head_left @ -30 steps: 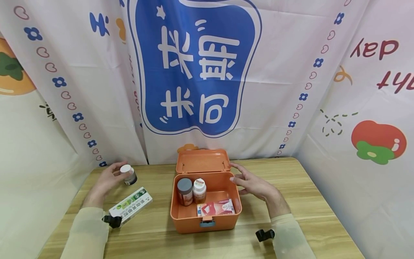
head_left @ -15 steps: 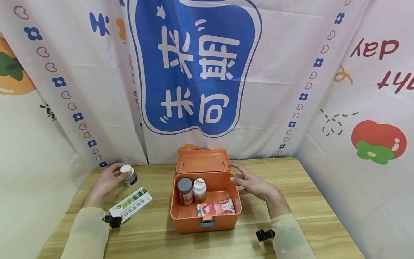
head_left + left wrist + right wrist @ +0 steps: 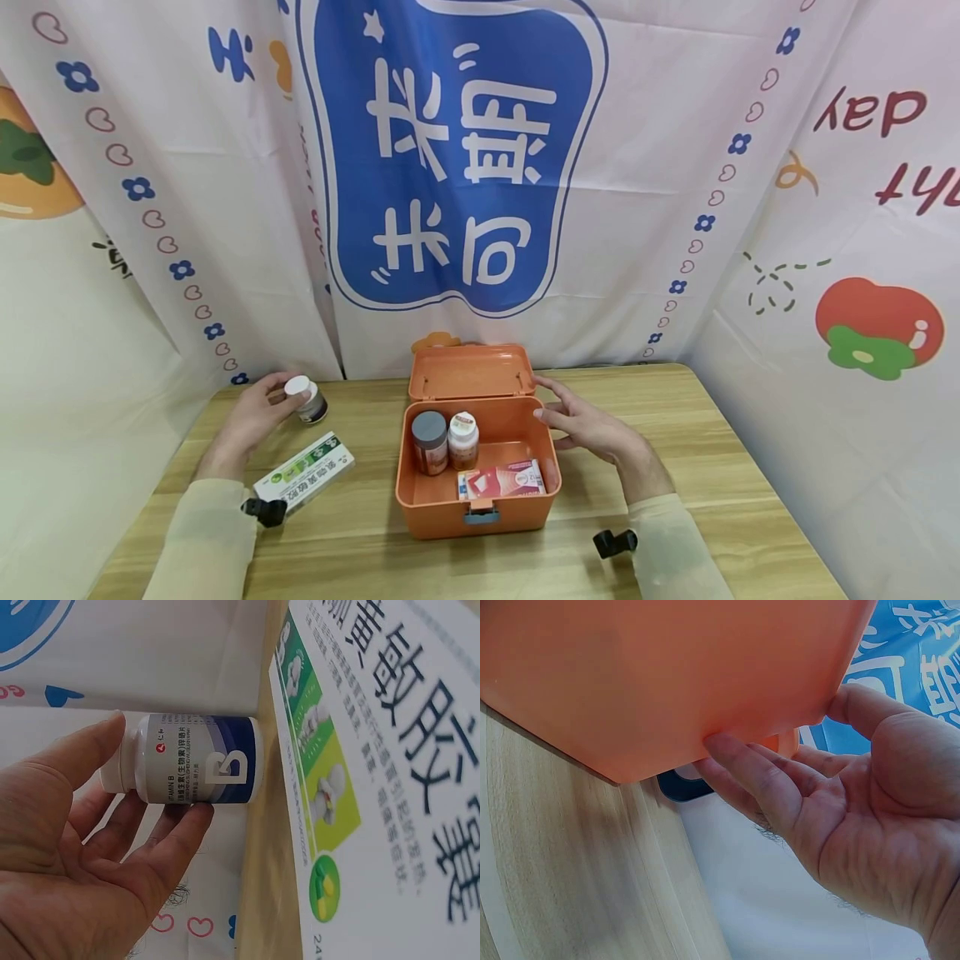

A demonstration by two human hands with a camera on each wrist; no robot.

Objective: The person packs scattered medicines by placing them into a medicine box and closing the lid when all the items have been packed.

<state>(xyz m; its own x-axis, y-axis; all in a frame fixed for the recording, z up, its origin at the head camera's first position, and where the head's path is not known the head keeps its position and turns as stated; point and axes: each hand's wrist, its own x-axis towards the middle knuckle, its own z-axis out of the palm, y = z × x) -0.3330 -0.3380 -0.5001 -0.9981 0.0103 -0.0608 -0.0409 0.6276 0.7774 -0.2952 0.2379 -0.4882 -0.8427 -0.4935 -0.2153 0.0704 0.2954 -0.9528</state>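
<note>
The left hand (image 3: 251,417) grips a small white-capped bottle (image 3: 307,400) at the table's back left; in the left wrist view the thumb and fingers lie round the bottle (image 3: 199,759), marked with a large B. The right hand (image 3: 592,427) rests on the right side of an open orange box (image 3: 442,525), its fingertips touching the wall near the back corner. Inside the box stand a grey-lidded jar (image 3: 431,446) and a white bottle (image 3: 462,442), with a pink and white packet (image 3: 504,482) lying in front of them.
A white and green carton (image 3: 303,473) lies on the wooden table (image 3: 637,542), between the left forearm and the box. The box's raised lid (image 3: 472,372) leans back by the printed curtain (image 3: 637,208). Cloth also hangs at both sides.
The left hand and its bottle have shifted slightly to the right, and the bottle is now more tilted. The right hand and the box have stayed in place.
</note>
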